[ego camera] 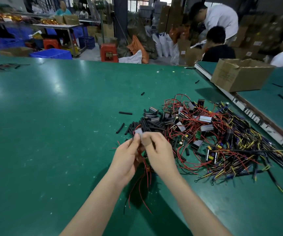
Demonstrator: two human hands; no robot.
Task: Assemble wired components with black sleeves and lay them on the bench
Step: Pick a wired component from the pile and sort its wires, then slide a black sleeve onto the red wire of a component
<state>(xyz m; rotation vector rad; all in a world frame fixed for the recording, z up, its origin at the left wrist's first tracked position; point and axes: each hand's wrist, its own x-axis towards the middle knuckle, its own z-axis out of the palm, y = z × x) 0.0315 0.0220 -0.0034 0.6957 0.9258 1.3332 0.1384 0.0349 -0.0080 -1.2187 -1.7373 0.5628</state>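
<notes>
Wired component (138, 131): small grey block with red leads, held up above the green surface (52, 133) at near centre, between both hands. Red wires (142, 189) hang from it below the wrists, their ends trailing over the surface.
Left hand (127, 159): fingers curled, thumb and fingertips pinching the component at its lower left edge.
Right hand (159, 154): fingers curled, tips pinching at the component's right side, touching the left hand's fingertips; whether a sleeve sits between them cannot be told.
Black sleeves (147, 125): short tubes heaped just beyond the hands. Several strays lie loose to the left of the heap, one (125, 113) flat and apart, another (120, 128) slanted near it, one more (142, 93) farther off.
Component pile (188, 123): grey blocks, small circuit boards and tangled red wire, right of the sleeves and touching them.
Wire bundle (239, 150): yellow, black and purple leads, spread at the right, reaching the raised edge strip (256, 116) that divides this surface from the next.
Cardboard box (239, 74): open, on the neighbouring surface at far right.
Background, far: people seated and bending among stacked cartons, white sacks, red stool (109, 52), blue crates (52, 54).
</notes>
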